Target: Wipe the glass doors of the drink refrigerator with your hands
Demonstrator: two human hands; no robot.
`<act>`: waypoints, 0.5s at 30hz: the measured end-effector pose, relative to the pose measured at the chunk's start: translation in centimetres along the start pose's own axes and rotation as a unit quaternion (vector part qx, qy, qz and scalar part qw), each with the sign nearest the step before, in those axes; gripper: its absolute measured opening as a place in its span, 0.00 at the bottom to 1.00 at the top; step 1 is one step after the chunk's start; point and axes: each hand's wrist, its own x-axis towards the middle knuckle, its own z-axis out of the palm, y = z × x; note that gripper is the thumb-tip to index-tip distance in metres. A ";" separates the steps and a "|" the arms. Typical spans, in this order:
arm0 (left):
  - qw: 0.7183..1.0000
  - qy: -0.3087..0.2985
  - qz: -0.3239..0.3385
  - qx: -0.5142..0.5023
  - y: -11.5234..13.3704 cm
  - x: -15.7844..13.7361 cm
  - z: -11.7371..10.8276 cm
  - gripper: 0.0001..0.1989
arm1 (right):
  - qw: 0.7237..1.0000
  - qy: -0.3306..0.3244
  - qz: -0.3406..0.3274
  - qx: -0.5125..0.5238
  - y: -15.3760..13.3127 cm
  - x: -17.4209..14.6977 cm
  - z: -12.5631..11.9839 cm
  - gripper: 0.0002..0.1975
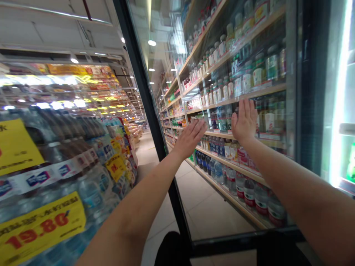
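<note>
Glass door [216, 116] spanned 12 to 5 o'clock. Left hand [191, 136] lay just off centre, right hand [245, 120] toward 3 o'clock. Both grips released: fingers extended, palms apparently against the glass. Step judged: bracing or pushing the door. Next move seemed to call for even palm pressure.

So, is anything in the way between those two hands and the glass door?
Nothing visible stands between the left hand or right hand and the glass door; both are open in front of it, though contact is unclear.
</note>
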 end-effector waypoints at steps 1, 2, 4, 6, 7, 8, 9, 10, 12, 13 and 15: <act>1.000 -0.009 0.009 -0.002 0.6 -0.4 0.1 0.30 | 1.000 -0.002 -0.001 -0.002 0.0 0.0 0.0 0.32; 0.999 -0.025 0.031 -0.004 1.1 -0.8 0.2 0.29 | 1.000 -0.002 -0.003 -0.003 0.1 0.0 0.1 0.32; 0.994 -0.061 0.091 -0.008 1.4 -1.2 0.1 0.28 | 1.000 0.003 -0.005 0.001 0.1 0.0 0.1 0.32; 0.991 -0.072 0.117 -0.004 0.7 -0.9 -0.3 0.28 | 1.000 0.006 -0.006 0.007 0.1 0.0 0.2 0.32; 0.993 -0.062 0.100 0.002 0.1 -0.6 -0.5 0.29 | 1.000 0.006 -0.005 0.008 0.1 0.0 0.2 0.32; 0.997 -0.047 0.066 0.010 -0.5 -0.2 -0.7 0.29 | 1.000 0.003 -0.003 0.008 0.1 0.0 0.1 0.32; 0.999 -0.029 0.024 0.017 -1.0 0.1 -0.8 0.30 | 1.000 0.000 -0.001 0.007 0.1 0.0 0.1 0.32; 1.000 -0.012 -0.016 0.021 -1.3 0.4 -0.8 0.30 | 1.000 -0.004 -0.001 0.006 0.1 0.0 0.1 0.32; 0.999 0.004 -0.048 0.017 -1.0 0.2 -0.6 0.30 | 1.000 -0.004 -0.001 0.007 0.0 0.0 0.0 0.32; 0.999 -0.002 -0.034 0.009 -0.6 -0.1 -0.5 0.30 | 1.000 -0.003 -0.001 0.009 0.1 0.0 -0.1 0.32; 0.999 -0.037 0.039 -0.004 0.5 -1.0 -0.3 0.30 | 1.000 0.001 -0.004 0.015 0.1 0.0 0.0 0.32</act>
